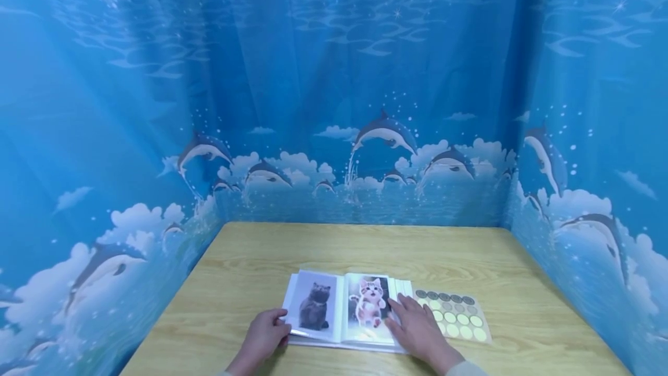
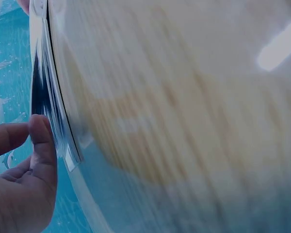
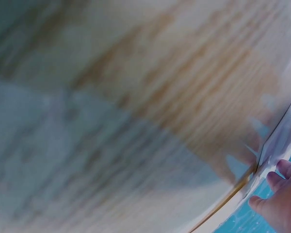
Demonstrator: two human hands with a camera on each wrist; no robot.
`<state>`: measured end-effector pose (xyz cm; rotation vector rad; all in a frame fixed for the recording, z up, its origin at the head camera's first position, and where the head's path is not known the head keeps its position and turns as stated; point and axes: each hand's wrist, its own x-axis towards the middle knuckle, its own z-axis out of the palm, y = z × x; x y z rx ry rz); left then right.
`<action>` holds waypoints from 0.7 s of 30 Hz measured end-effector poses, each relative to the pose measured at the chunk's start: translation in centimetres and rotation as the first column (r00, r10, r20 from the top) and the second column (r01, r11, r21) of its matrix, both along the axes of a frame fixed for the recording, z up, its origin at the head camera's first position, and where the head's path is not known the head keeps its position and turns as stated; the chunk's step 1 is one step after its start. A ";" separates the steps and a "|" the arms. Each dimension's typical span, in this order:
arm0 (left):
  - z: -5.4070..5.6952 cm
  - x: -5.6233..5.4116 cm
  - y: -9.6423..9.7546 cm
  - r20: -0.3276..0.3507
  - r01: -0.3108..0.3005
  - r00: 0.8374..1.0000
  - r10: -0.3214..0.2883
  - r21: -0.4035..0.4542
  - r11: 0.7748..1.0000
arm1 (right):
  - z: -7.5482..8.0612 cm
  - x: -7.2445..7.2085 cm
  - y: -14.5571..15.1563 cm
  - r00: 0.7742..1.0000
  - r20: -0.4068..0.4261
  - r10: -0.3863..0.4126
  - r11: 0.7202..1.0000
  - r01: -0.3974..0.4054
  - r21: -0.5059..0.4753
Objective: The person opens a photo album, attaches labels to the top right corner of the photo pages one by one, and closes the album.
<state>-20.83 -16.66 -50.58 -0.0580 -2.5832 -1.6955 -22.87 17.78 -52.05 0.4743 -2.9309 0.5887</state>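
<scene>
A photo album [image 1: 340, 312] lies spread on the wooden table. On its left page is a photo of a grey cat [image 1: 315, 303]; the right page has a photo of a striped kitten [image 1: 369, 302]. My left hand [image 1: 264, 334] pinches the album's lower left edge between thumb and fingers, also seen with the hand [image 2: 24, 184] in the left wrist view. Spread fingers of my right hand [image 1: 421, 329] rest on the right page's outer edge. Beside that hand lies a tan sheet of round stickers [image 1: 463, 319], partly covered by it.
The wooden table [image 1: 365, 245] reaches back to a blue curtain [image 1: 313, 74] printed with dolphins and clouds. The curtain also stands along the left and right sides. Both wrist views show mostly a blurred tabletop [image 3: 174, 92].
</scene>
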 end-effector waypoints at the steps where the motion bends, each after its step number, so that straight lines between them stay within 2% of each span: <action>1: 0.0 0.0 -0.1 0.002 -0.005 1.000 0.005 -0.024 1.000 | 0.0 0.0 0.0 1.000 0.000 0.000 1.000 0.000 0.000; 4: 0.0 0.1 -0.3 0.005 -0.022 1.000 0.023 -0.102 0.994 | -0.1 0.0 -0.1 1.000 -0.001 0.000 1.000 0.000 0.002; 9: 0.1 0.1 -0.4 0.004 -0.045 0.999 0.046 -0.183 0.982 | -0.2 -0.1 -0.1 1.000 -0.008 -0.002 1.000 0.002 0.012; 14: 0.0 0.1 -0.5 -0.007 -0.049 0.999 0.049 -0.232 0.971 | -0.2 -0.1 -0.1 1.000 0.001 -0.002 1.000 0.002 0.004; 21: 0.0 0.0 -0.6 -0.024 -0.030 0.999 0.025 -0.255 0.966 | -0.1 -0.1 -0.1 1.000 0.005 -0.004 1.000 0.004 0.002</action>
